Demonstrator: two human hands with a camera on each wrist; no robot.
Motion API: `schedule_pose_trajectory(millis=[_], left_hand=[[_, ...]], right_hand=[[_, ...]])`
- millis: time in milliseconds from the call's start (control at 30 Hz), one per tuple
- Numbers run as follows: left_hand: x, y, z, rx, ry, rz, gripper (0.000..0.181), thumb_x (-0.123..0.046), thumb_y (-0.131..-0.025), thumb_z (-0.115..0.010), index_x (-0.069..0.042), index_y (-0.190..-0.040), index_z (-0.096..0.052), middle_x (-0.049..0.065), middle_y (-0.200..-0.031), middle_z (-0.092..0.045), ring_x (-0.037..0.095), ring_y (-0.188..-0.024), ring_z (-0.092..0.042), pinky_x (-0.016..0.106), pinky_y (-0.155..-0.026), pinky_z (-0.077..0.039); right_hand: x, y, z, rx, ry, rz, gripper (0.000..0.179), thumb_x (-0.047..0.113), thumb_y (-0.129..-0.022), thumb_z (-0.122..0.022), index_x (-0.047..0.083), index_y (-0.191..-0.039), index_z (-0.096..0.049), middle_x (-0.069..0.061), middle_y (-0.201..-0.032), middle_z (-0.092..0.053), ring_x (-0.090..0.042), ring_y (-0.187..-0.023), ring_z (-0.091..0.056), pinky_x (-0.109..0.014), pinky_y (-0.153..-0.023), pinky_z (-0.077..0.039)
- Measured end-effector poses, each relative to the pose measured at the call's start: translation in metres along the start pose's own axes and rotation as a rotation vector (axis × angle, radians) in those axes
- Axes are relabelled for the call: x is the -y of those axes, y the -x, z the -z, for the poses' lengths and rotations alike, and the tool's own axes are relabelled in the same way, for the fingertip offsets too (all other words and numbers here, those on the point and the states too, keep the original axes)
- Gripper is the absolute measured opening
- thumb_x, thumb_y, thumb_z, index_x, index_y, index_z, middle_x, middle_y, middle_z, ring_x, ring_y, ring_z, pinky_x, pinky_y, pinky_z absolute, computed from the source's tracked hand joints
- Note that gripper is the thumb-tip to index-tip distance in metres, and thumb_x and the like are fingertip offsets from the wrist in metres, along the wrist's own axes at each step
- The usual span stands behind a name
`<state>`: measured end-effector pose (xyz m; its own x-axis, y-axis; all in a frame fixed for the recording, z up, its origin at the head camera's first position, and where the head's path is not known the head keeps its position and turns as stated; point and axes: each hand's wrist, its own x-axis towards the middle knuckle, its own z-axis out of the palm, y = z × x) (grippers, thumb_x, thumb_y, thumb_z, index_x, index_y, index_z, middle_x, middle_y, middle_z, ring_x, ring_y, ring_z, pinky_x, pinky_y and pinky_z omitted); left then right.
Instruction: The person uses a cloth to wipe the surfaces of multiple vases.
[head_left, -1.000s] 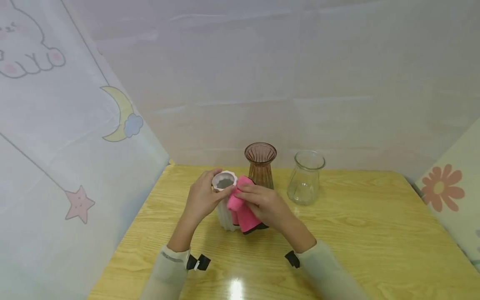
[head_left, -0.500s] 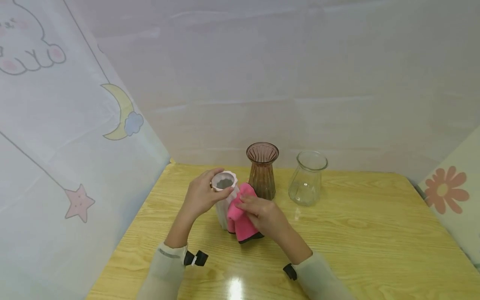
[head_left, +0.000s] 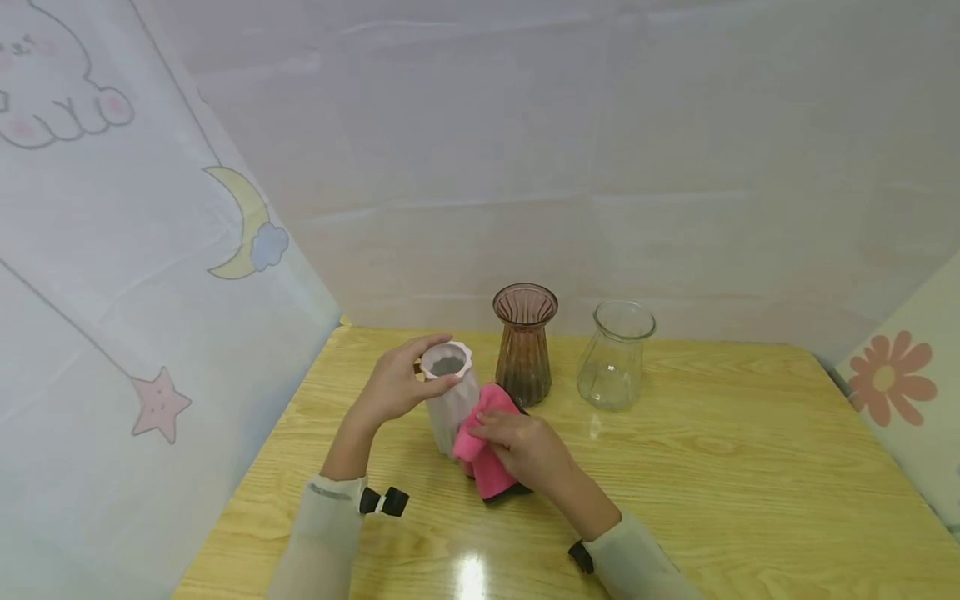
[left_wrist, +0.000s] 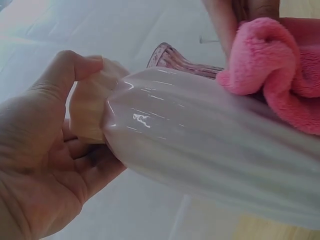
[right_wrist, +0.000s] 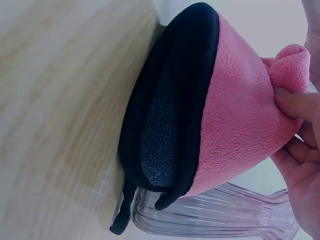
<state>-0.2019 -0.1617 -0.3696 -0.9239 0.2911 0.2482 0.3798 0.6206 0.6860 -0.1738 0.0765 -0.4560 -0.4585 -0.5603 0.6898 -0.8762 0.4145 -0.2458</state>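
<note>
A white ribbed vase (head_left: 451, 398) (left_wrist: 210, 155) stands on the wooden table (head_left: 712, 483). My left hand (head_left: 397, 385) (left_wrist: 55, 165) grips its scalloped neck, thumb and fingers curled round the rim. My right hand (head_left: 525, 446) (right_wrist: 300, 145) holds a pink cloth with a dark backing (head_left: 487, 442) (right_wrist: 220, 115) and presses it against the vase's right side, low on the body. The pink cloth (left_wrist: 280, 70) shows against the vase in the left wrist view.
A brown ribbed glass vase (head_left: 524, 342) stands just behind the cloth, and its base (right_wrist: 210, 220) shows in the right wrist view. A clear glass vase (head_left: 613, 357) is to its right. Patterned fabric screens close in the table's left, back and right sides.
My right hand and the cloth have slid down the vase's side, from near the rim to its lower body. The left hand stays on the neck.
</note>
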Motion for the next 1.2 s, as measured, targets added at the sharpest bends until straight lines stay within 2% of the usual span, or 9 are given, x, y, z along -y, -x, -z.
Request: schedule_pose_trajectory(millis=[67, 200, 367, 533, 633, 767, 933, 1067, 1200], left_hand=[[0.002, -0.001, 0.001, 0.013, 0.029, -0.009, 0.06, -0.032, -0.088, -0.08, -0.016, -0.142, -0.059, 0.007, -0.127, -0.066, 0.021, -0.101, -0.063, 0.04, -0.085, -0.056], [0.005, 0.001, -0.001, 0.012, 0.063, -0.027, 0.058, -0.03, -0.09, -0.078, -0.017, -0.143, -0.058, 0.007, -0.13, -0.065, 0.023, -0.108, -0.062, 0.046, -0.092, -0.055], [0.0, 0.007, -0.011, -0.053, 0.095, -0.002, 0.065, -0.031, -0.091, -0.076, -0.011, -0.148, -0.051, 0.011, -0.134, -0.06, 0.026, -0.11, -0.059, 0.048, -0.09, -0.054], [-0.016, 0.011, -0.02, -0.189, 0.017, 0.072, 0.076, -0.046, -0.088, -0.076, -0.011, -0.15, -0.047, 0.011, -0.144, -0.052, 0.029, -0.117, -0.055, 0.05, -0.091, -0.052], [-0.026, 0.012, -0.023, -0.237, -0.073, 0.111, 0.076, -0.051, -0.087, -0.076, -0.008, -0.145, -0.051, 0.012, -0.138, -0.057, 0.03, -0.117, -0.056, 0.05, -0.093, -0.05], [-0.036, 0.011, -0.022, -0.23, -0.147, 0.151, 0.073, -0.049, -0.088, -0.075, -0.003, -0.141, -0.055, 0.014, -0.131, -0.062, 0.032, -0.115, -0.059, 0.049, -0.093, -0.05], [-0.041, 0.01, -0.019, -0.202, -0.201, 0.187, 0.069, -0.046, -0.088, -0.075, -0.002, -0.139, -0.057, 0.017, -0.132, -0.063, 0.033, -0.117, -0.061, 0.051, -0.095, -0.05], [-0.043, 0.008, -0.017, -0.185, -0.233, 0.178, 0.068, -0.045, -0.088, -0.077, -0.002, -0.137, -0.06, 0.017, -0.132, -0.065, 0.034, -0.119, -0.061, 0.052, -0.096, -0.051], [-0.044, 0.008, -0.015, -0.175, -0.248, 0.159, 0.067, -0.045, -0.087, -0.078, -0.002, -0.135, -0.062, 0.017, -0.133, -0.065, 0.035, -0.123, -0.06, 0.053, -0.1, -0.049]], right_hand=[[0.001, 0.001, 0.0, 0.019, 0.0, -0.005, 0.022, 0.005, -0.084, -0.08, 0.01, -0.105, -0.081, -0.009, -0.108, -0.076, -0.017, -0.101, -0.074, -0.031, -0.085, -0.059], [0.002, 0.003, 0.0, 0.068, -0.001, -0.007, 0.021, 0.005, -0.086, -0.079, 0.012, -0.106, -0.081, -0.007, -0.109, -0.077, -0.016, -0.102, -0.073, -0.03, -0.086, -0.058], [0.0, 0.004, 0.004, 0.11, 0.004, 0.012, 0.022, 0.002, -0.085, -0.078, 0.011, -0.105, -0.081, -0.006, -0.108, -0.077, -0.016, -0.101, -0.073, -0.03, -0.087, -0.059], [0.001, -0.006, 0.022, 0.026, 0.021, 0.046, 0.028, 0.001, -0.081, -0.082, 0.009, -0.108, -0.08, -0.007, -0.108, -0.077, -0.018, -0.101, -0.073, -0.033, -0.086, -0.059], [0.002, -0.018, 0.034, -0.041, 0.025, 0.085, 0.031, 0.0, -0.079, -0.083, 0.006, -0.109, -0.079, -0.009, -0.11, -0.076, -0.02, -0.104, -0.073, -0.034, -0.088, -0.059], [0.002, -0.032, 0.041, -0.081, 0.044, 0.122, 0.033, -0.001, -0.077, -0.084, 0.005, -0.109, -0.079, -0.011, -0.11, -0.076, -0.021, -0.105, -0.073, -0.034, -0.089, -0.058], [0.0, -0.04, 0.04, -0.048, 0.054, 0.108, 0.031, 0.002, -0.08, -0.084, 0.006, -0.11, -0.079, -0.012, -0.115, -0.074, -0.023, -0.109, -0.071, -0.036, -0.091, -0.057], [-0.003, -0.041, 0.036, -0.03, 0.051, 0.08, 0.03, 0.003, -0.082, -0.083, 0.007, -0.112, -0.079, -0.012, -0.118, -0.073, -0.022, -0.112, -0.07, -0.036, -0.092, -0.056], [-0.004, -0.041, 0.032, -0.051, 0.017, 0.064, 0.029, 0.002, -0.082, -0.082, 0.005, -0.111, -0.079, -0.011, -0.117, -0.074, -0.022, -0.111, -0.07, -0.035, -0.091, -0.057]])
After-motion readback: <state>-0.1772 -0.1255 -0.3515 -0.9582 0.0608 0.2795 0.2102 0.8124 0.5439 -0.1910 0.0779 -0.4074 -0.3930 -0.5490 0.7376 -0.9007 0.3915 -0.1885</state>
